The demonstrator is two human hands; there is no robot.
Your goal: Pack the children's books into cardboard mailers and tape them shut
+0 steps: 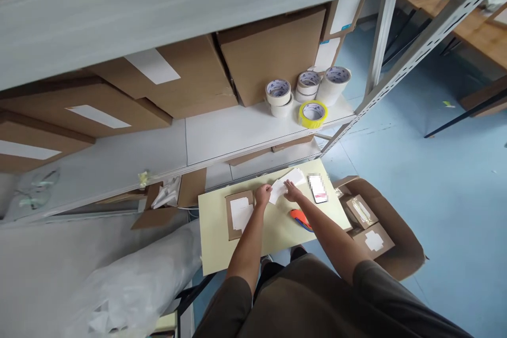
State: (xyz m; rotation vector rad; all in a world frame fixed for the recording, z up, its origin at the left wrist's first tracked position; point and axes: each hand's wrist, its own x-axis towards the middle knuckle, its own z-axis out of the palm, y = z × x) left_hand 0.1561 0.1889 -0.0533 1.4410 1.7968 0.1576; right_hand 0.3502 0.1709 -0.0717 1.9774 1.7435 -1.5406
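Note:
Several white paper slips [296, 175] lie fanned at the far side of a small pale-yellow table [214, 211]. My left hand [262, 195] pinches the near left corner of one slip. On the same papers rests my right hand [292, 191], its fingers stretched out across them. To the left of my left hand is a flat cardboard box [233, 233] with white labels [241, 213] on top. An orange-and-blue tool [301, 218], whose kind I cannot make out, lies below my right hand. Right of the papers is a phone [318, 188].
A grey metal shelf [237, 140] holds large cartons [273, 55], several white tape rolls [278, 92] and a yellow tape roll [312, 113]. An open carton [404, 237] with small boxes stands right of the table. A plastic-wrapped bundle [150, 269] lies left.

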